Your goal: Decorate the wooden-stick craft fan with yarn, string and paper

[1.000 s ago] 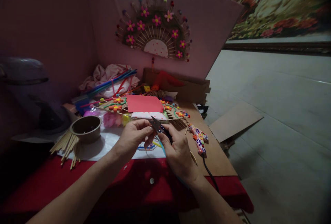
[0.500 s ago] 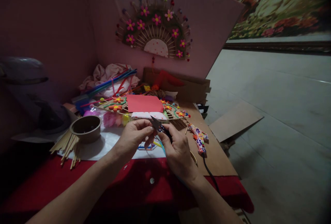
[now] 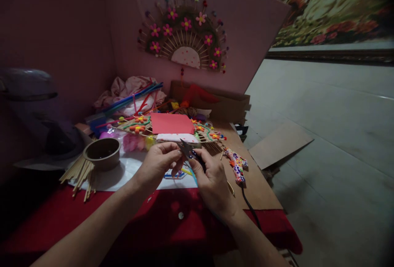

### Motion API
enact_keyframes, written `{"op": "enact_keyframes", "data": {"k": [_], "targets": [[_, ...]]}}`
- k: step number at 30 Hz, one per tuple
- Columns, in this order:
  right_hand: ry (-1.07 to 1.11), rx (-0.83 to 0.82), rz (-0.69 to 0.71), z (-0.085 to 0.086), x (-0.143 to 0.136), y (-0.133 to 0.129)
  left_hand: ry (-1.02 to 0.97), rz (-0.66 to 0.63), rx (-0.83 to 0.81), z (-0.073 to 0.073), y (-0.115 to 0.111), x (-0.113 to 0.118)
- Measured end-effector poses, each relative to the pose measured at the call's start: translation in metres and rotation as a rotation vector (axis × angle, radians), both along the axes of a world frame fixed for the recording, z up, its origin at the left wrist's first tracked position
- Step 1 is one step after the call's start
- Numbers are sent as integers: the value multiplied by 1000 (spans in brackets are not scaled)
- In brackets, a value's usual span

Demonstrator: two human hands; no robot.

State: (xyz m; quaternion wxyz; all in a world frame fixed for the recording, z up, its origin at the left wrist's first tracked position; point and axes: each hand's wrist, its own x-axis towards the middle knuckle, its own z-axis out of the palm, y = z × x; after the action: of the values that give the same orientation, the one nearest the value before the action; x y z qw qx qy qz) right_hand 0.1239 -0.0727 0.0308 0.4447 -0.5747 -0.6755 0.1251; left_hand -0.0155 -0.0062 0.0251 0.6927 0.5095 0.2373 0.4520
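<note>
Small thread snips (image 3: 186,148) with dark handles lie in my right hand (image 3: 212,176), its fingers closed around them and the blades pointing up and left. My left hand (image 3: 161,162) is pinched at the tip of the blades; whatever it holds is too small to make out. Behind the hands, a red sheet (image 3: 172,124) rests on a decorated stick fan (image 3: 138,127) with orange flowers and a white dotted base (image 3: 177,138). Under the hands, blue and yellow strips (image 3: 174,175) show on white paper (image 3: 132,178), partly hidden.
At left, a brown bowl (image 3: 102,161) stands by several wooden sticks (image 3: 80,178). A flowered glue gun (image 3: 237,164) with a black cord lies on cardboard (image 3: 261,193) at right. Craft supplies (image 3: 132,98) are heaped at the back. A second fan (image 3: 186,28) hangs on the wall.
Almost nothing differs. The blades and the fingers beside them have shifted very slightly; both hands keep the same grip and place.
</note>
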Motion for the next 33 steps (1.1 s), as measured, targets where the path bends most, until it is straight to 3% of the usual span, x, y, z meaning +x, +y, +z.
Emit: {"op": "enact_keyframes", "data": {"k": [16, 22, 28, 33], "targets": [[24, 85, -11, -2, -1, 3, 0, 6, -33, 3, -2, 0], [125, 182, -115, -4, 19, 7, 43, 97, 5, 1, 1, -2], [-202, -58, -169, -5, 43, 6, 77, 250, 79, 2, 1, -3], [-422, -179, -140, -12, 58, 5, 67, 253, 63, 3, 0, -3]]}}
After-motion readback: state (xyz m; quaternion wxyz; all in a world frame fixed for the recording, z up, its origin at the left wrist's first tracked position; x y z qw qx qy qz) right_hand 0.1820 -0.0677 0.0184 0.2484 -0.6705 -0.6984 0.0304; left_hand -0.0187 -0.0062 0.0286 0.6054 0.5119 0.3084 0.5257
